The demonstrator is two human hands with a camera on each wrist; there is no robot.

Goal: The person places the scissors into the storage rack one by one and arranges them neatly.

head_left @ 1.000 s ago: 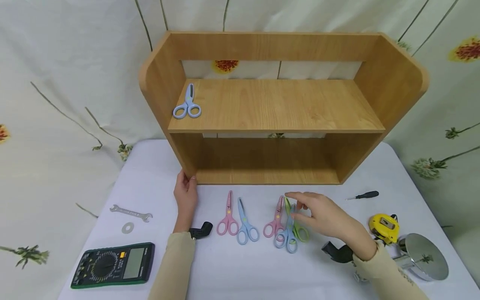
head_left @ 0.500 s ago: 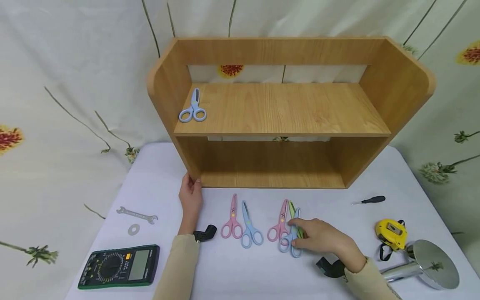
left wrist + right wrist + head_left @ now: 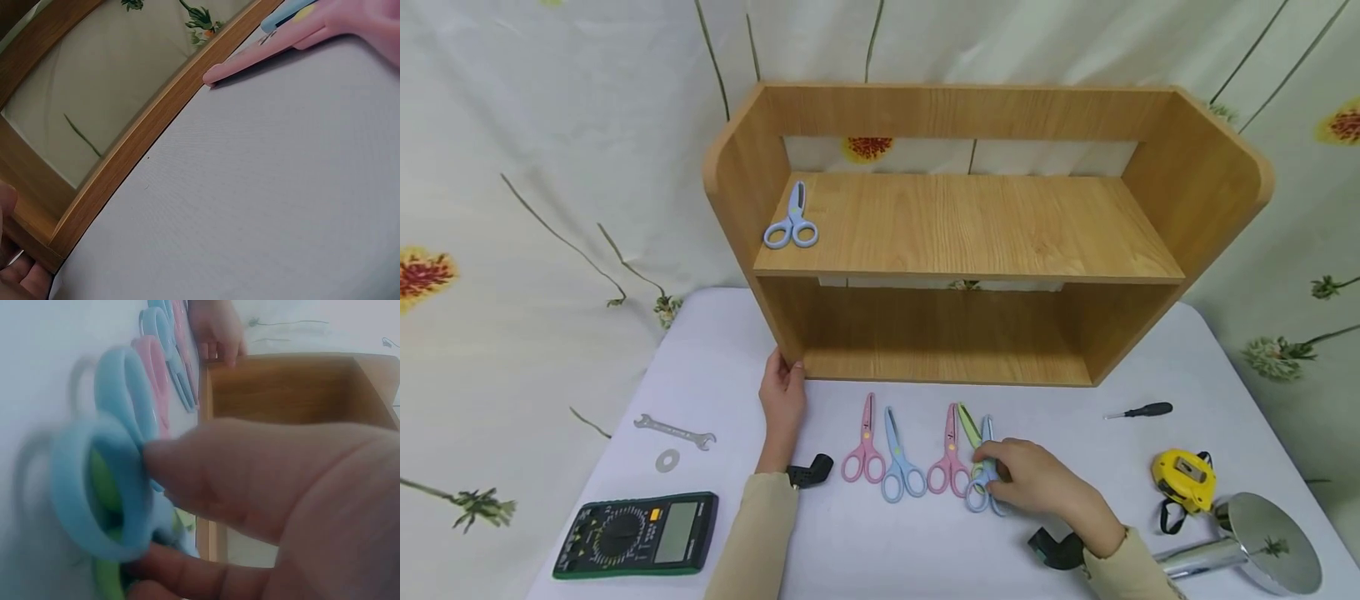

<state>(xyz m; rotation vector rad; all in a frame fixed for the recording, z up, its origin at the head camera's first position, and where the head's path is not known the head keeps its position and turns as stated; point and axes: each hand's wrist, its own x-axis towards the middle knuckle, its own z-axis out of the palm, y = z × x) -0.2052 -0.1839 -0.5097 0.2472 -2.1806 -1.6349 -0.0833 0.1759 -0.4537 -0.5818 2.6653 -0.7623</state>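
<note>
My left hand (image 3: 782, 408) grips the lower left corner of a wooden shelf (image 3: 970, 225); in the left wrist view the thumb and fingers lie on either side of its panel. With thumb and fingers my right hand (image 3: 1033, 475) pinches light-blue scissors (image 3: 987, 428), whose handle loops stand out toward the camera in the right wrist view. Green scissors (image 3: 967, 422) lie partly hidden under the blue pair. Close on their left are pink scissors (image 3: 951, 437). Farther left, another pink pair (image 3: 867, 442) and another blue pair (image 3: 897, 450) lie side by side on the white table.
More blue scissors (image 3: 793, 221) lie on the upper shelf's left end. Left on the table are a wrench (image 3: 673, 430), a washer (image 3: 667, 461) and a multimeter (image 3: 636, 535). Rightward lie a screwdriver (image 3: 1142, 411), a yellow tape measure (image 3: 1183, 479) and a shiny metal object (image 3: 1273, 542).
My right hand has come down and closed on the blue scissors. The pink pair beside it has shifted left, and the green pair's tip has swung left. My left hand stays at the shelf corner.
</note>
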